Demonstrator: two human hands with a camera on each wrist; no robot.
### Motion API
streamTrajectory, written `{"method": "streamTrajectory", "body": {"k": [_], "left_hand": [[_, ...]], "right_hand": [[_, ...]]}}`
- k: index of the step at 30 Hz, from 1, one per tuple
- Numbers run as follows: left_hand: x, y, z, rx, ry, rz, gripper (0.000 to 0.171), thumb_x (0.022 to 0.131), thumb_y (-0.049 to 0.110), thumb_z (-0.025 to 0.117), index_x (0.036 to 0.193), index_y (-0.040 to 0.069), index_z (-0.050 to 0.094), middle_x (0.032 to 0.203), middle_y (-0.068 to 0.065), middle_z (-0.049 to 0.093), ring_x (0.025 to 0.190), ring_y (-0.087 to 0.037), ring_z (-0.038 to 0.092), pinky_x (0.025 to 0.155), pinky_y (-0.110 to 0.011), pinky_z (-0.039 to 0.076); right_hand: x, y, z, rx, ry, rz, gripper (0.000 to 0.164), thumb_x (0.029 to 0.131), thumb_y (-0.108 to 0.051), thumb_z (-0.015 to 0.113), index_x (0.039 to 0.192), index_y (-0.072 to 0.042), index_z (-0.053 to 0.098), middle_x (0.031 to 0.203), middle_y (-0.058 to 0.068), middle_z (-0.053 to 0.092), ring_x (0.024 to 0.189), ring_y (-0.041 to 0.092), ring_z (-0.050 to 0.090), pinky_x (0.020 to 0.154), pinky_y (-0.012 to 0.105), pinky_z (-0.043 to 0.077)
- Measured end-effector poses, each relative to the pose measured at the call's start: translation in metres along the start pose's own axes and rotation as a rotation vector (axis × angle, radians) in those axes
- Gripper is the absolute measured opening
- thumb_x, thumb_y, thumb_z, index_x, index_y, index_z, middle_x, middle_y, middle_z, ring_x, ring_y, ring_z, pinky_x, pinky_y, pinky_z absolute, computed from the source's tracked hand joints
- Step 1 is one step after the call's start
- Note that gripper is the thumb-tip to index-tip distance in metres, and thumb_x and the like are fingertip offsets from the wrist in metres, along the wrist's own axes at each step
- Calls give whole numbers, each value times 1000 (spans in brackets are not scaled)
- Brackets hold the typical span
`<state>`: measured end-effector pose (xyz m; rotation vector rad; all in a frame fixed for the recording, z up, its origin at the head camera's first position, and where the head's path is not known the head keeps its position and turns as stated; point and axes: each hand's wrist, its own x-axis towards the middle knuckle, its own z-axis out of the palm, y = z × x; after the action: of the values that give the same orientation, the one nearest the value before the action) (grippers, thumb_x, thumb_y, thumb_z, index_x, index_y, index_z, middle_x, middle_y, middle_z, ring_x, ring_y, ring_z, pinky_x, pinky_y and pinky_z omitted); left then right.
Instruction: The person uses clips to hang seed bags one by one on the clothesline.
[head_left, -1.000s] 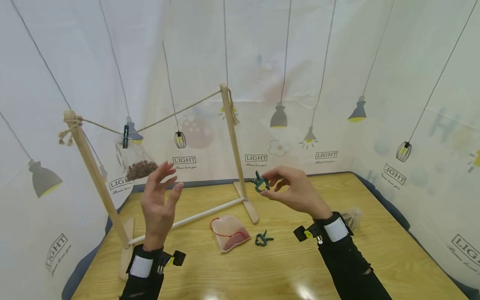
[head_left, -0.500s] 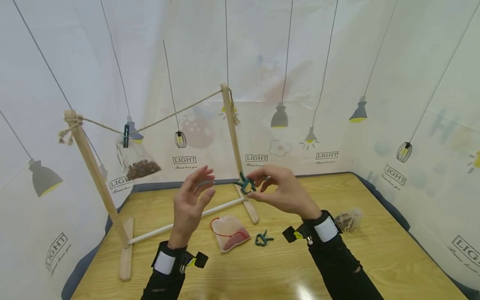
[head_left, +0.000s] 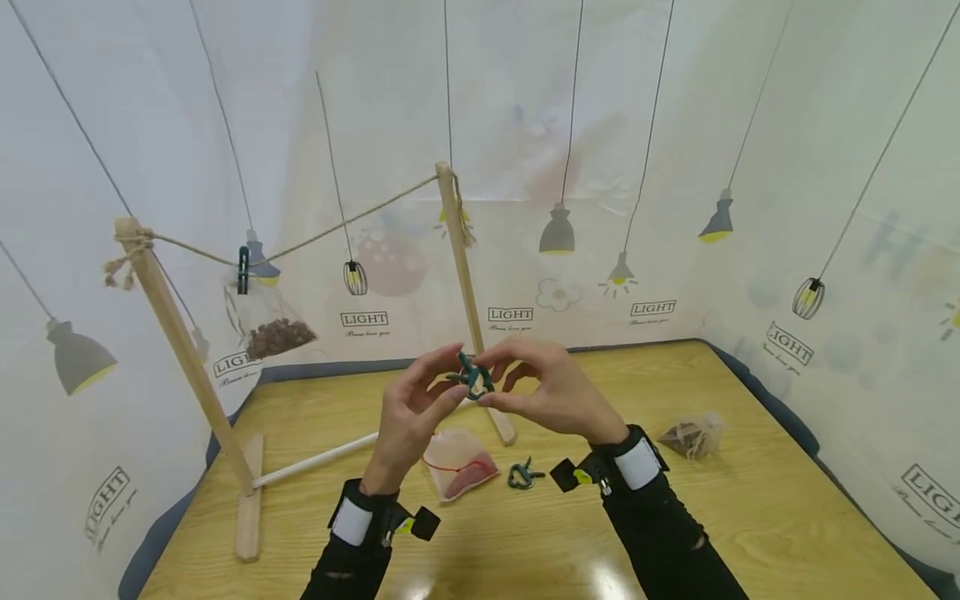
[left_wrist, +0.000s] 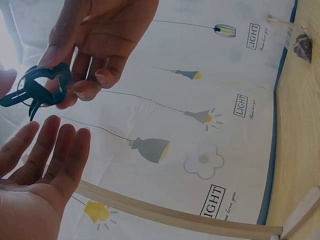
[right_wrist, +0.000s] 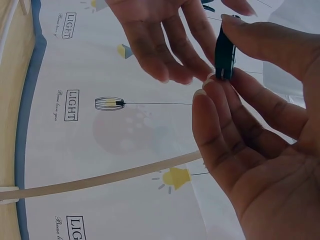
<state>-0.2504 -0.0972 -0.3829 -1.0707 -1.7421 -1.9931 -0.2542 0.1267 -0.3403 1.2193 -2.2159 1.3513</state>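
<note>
My right hand (head_left: 558, 387) pinches a dark green plastic spring clip (head_left: 474, 379) between thumb and fingertips, above the table. In the left wrist view the rounded jaws of the clip (left_wrist: 52, 80) are on the right hand's side and its handles point toward my left hand. My left hand (head_left: 405, 429) is at the handle end, its fingers (left_wrist: 45, 150) loosely extended with the tips right by the handles. Below, on the table, lie a second green clip (head_left: 523, 475) and a pale mesh pouch (head_left: 453, 471) with a red drawstring and something reddish inside.
A wooden frame (head_left: 461, 258) with a sagging rope (head_left: 337, 223) stands at the left and back. From the rope, a green clip (head_left: 243, 271) holds a sheer bag (head_left: 277, 333) of brown pieces. Another sheer bag (head_left: 693, 437) lies at the table's right.
My left hand has moved right, up to the clip. My right hand, still pinching the clip, has shifted left, so both hands now meet in front of the frame's right post.
</note>
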Motion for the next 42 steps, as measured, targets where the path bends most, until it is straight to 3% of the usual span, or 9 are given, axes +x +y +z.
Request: {"method": "streamTrajectory", "body": {"k": [6,11,19,26,33,42], "left_hand": [[0,2,2,-25,28,-30,43,96,-2,67,135,-17,53,121,0,67,116,-10,64,103,-29,57],[-2,5,-1,-25,30,-50,42,97,2,68,132,-17,55,121,0,68,116,-11,65,101,-30,58],[-2,9,-5,-49,22,-67,44,95,5,72,128,-19,55,126,-20,66,117,-12,66,99,-30,59],[-3,8,-6,-60,21,-54,45,93,6,74,124,-21,55,123,-13,68,112,-11,67,98,-29,60],[-5,7,-9,-27,23,-33,39,92,-1,73,122,-21,56,120,-2,69,110,-10,67,99,-31,60],[-8,3,-20,14,112,-40,34,86,-11,73,115,-22,58,114,1,71,103,-11,70,96,-30,61]], "right_hand": [[0,1,0,4,-14,9,37,86,-11,83,121,-11,71,110,5,71,91,18,68,78,30,64],[-1,3,0,30,-38,14,38,87,-11,83,123,-11,71,110,5,70,91,25,69,78,31,64],[-1,5,1,53,-62,15,38,88,-10,81,125,-9,70,111,7,70,90,27,69,78,29,63],[0,5,3,73,-75,16,39,89,-8,80,126,-8,70,114,8,70,90,29,68,78,28,63],[-2,7,6,63,-73,25,41,88,-9,82,127,-10,69,116,7,70,92,19,69,80,30,63],[-7,15,3,23,-22,11,42,90,-10,79,131,-11,66,122,8,69,105,23,68,86,36,63]]}}
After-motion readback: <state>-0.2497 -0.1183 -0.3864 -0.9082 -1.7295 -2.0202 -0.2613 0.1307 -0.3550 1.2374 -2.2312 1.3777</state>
